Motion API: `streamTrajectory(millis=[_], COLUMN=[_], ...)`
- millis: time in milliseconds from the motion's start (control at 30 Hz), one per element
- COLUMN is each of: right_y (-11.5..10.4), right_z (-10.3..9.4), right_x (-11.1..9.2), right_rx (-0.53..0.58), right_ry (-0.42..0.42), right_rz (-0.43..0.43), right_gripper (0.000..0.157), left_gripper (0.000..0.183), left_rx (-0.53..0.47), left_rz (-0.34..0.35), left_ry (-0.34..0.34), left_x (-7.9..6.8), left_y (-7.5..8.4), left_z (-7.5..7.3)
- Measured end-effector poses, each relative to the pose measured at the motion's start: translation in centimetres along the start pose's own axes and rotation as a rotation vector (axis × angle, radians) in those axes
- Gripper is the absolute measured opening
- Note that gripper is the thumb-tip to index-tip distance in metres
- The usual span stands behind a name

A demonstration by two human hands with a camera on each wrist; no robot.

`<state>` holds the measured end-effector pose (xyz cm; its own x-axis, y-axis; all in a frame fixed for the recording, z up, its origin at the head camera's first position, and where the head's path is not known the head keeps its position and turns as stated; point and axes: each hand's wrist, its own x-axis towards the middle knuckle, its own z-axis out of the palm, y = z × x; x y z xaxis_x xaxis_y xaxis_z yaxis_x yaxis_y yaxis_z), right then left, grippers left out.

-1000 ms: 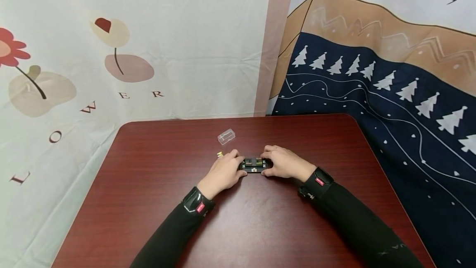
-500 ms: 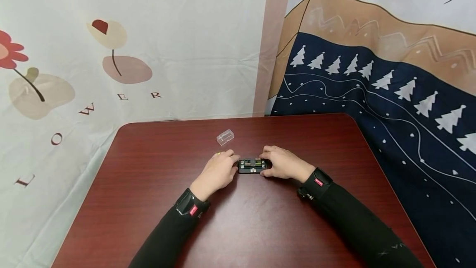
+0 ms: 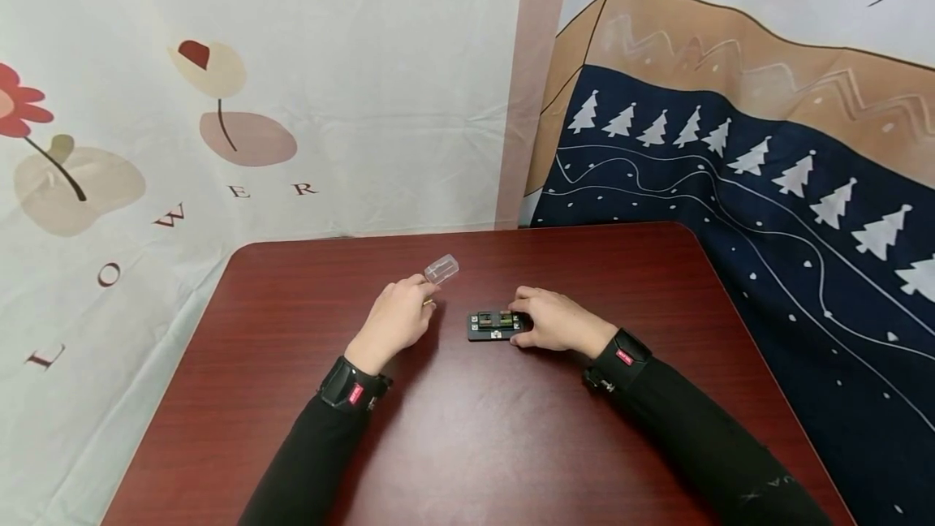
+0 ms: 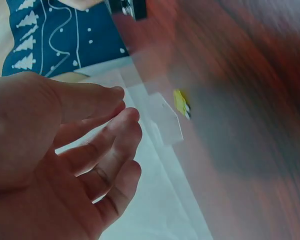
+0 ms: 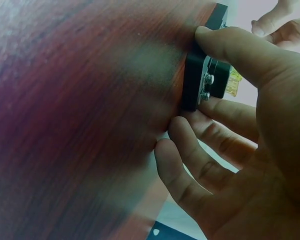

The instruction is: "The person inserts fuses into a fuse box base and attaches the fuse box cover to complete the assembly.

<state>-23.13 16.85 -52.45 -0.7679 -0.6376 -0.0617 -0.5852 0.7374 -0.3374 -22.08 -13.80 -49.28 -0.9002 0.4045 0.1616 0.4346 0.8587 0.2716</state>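
Observation:
A black fuse block [image 3: 484, 327] with metal screws lies on the table in the head view. My right hand [image 3: 551, 320] grips its right end between thumb and fingers; the right wrist view shows a yellow translucent fuse [image 5: 233, 83] seated in it. My left hand [image 3: 394, 316] is apart from the block, just in front of a clear plastic cover [image 3: 442, 269]. In the left wrist view its fingers are loosely bent with nothing between them. A small loose yellow fuse [image 4: 180, 103] with metal prongs lies beyond the fingertips; in the head view the hand mostly covers it.
The reddish-brown table [image 3: 467, 437] has rounded far corners. A light printed cloth [image 3: 394, 104] hangs behind it, with a navy tree-patterned cloth [image 3: 657, 177] at the right.
My left hand has let go of the fuse block's left end and moved left and away, toward the loose yellow fuse and the clear cover. My right hand stays on the block.

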Motion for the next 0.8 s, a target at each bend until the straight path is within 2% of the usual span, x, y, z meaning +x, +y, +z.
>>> streamTrajectory(millis=[200,433,800], right_y=[-0.1,-0.1,0.1], right_z=[-0.1,-0.2,0.0], right_x=[-0.1,-0.1,0.0], right_rx=[0.003,-0.002,-0.008], right_ry=[-0.008,-0.008,0.000], right_rz=[0.004,-0.003,-0.006], right_gripper=[0.053,0.054,0.051], left_gripper=[0.026,0.021,0.015], left_rx=[0.035,0.021,0.099], left_rz=[-0.056,-0.094,0.011], left_ry=[-0.041,-0.078,-0.067], left_x=[-0.1,-0.2,0.7], left_y=[-1.3,-2.2,-1.9], left_z=[-0.1,0.2,1.5])
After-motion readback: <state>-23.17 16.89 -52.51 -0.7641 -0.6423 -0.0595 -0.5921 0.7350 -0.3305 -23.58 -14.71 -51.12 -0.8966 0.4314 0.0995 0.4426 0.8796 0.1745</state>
